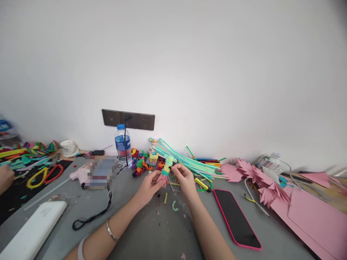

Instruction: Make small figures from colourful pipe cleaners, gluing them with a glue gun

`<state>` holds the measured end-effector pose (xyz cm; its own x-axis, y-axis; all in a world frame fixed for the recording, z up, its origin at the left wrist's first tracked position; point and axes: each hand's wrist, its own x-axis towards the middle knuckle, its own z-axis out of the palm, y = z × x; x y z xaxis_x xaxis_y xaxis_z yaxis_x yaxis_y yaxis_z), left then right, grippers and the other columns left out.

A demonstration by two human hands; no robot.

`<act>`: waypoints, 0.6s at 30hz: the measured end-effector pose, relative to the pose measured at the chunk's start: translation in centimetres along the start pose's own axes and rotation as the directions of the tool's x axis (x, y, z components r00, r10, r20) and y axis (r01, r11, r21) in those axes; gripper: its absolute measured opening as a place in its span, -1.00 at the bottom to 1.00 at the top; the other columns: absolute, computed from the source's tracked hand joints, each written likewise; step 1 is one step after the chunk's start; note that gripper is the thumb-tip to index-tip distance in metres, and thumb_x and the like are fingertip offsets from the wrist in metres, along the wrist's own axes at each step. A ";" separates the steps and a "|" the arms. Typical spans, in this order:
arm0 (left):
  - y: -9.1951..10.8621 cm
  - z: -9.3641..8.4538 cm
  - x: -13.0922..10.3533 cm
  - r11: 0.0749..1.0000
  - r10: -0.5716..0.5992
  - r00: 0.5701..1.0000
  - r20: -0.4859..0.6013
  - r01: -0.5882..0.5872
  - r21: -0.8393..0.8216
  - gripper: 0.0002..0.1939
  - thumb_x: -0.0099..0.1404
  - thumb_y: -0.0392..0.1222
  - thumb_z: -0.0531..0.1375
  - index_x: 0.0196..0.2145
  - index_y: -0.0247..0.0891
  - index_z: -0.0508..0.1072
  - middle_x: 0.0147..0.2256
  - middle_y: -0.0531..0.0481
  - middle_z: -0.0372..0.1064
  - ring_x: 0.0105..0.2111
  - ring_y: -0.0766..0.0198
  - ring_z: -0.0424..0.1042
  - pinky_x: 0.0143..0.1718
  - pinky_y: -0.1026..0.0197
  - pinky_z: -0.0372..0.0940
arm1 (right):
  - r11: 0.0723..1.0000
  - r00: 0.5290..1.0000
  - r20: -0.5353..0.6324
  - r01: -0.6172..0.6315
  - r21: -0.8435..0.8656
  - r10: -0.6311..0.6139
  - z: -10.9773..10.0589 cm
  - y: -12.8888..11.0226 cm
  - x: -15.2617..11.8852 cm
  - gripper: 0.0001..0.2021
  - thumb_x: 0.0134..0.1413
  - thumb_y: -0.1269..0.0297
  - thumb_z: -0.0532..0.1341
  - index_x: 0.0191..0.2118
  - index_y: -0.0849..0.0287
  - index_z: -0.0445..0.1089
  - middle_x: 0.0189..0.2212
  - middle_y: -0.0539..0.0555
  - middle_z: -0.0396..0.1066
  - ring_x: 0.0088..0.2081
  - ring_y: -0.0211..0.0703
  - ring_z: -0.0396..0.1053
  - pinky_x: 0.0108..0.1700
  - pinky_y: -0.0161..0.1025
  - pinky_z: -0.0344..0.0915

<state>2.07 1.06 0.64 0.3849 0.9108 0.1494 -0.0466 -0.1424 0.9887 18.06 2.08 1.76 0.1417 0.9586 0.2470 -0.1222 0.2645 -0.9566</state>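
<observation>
A small pipe-cleaner figure (167, 167) in green, yellow and pink is held up over the grey table. My left hand (148, 187) is closed around its pink lower end, thumb in front. At the figure's right side, the fingers of my right hand (185, 179) pinch together against it; their tips partly hide the contact. Below the hands lie a curved green piece of pipe cleaner (175, 206) and a short yellow piece (165, 198). Right behind the figure spreads a bundle of pale green pipe cleaners (184, 159), with a yellow-handled cutter (202, 183) near my right hand.
A phone (237, 218) in a pink case lies right, beside folded pink paper (271, 191). Left are a white power bank (35, 231), a pink glue gun (79, 177), a water bottle (123, 144) and a black cord (94, 216). Another person's hand (5, 178) shows far left.
</observation>
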 end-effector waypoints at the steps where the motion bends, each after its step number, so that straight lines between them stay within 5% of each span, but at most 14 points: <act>1: 0.0 0.0 0.0 1.000 -0.005 1.000 -0.001 0.005 0.003 -0.67 0.23 0.05 0.19 -0.21 -0.27 0.37 -0.34 -0.05 0.51 -0.40 0.26 0.39 -0.44 0.30 0.16 | 1.000 1.000 -0.008 0.000 0.001 0.000 -0.1 0.0 0.0 -0.73 -0.07 0.06 0.30 -0.48 0.16 0.33 -0.57 -0.06 0.24 -0.51 -0.27 0.16 -0.45 -0.33 0.14; 13: -0.6 -0.2 0.1 1.000 -0.017 1.000 0.013 0.017 0.015 -0.66 0.24 0.06 0.17 -0.17 -0.25 0.37 -0.31 -0.05 0.51 -0.39 0.24 0.39 -0.45 0.30 0.19 | 1.000 0.999 0.040 -0.005 -0.011 0.005 0.0 -0.1 0.1 -0.72 -0.08 0.05 0.31 -0.50 0.15 0.33 -0.58 -0.07 0.20 -0.53 -0.26 0.12 -0.47 -0.32 0.07; 18: -0.8 -0.7 0.5 1.000 -0.016 0.992 -0.126 0.016 -0.001 -0.65 0.21 0.09 0.19 -0.22 -0.26 0.37 -0.34 -0.06 0.51 -0.33 0.17 0.44 -0.43 0.29 0.23 | 1.000 1.000 0.025 0.007 -0.004 -0.007 -0.4 0.4 0.3 -0.70 0.07 0.01 0.18 -0.47 0.13 0.25 -0.57 -0.08 0.13 -0.53 -0.27 0.09 -0.47 -0.32 0.06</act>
<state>1.68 1.88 -0.10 0.2661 0.9546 0.1340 -0.0417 -0.1274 0.9910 18.49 2.39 1.42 0.1175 0.9592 0.2572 -0.1175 0.2706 -0.9555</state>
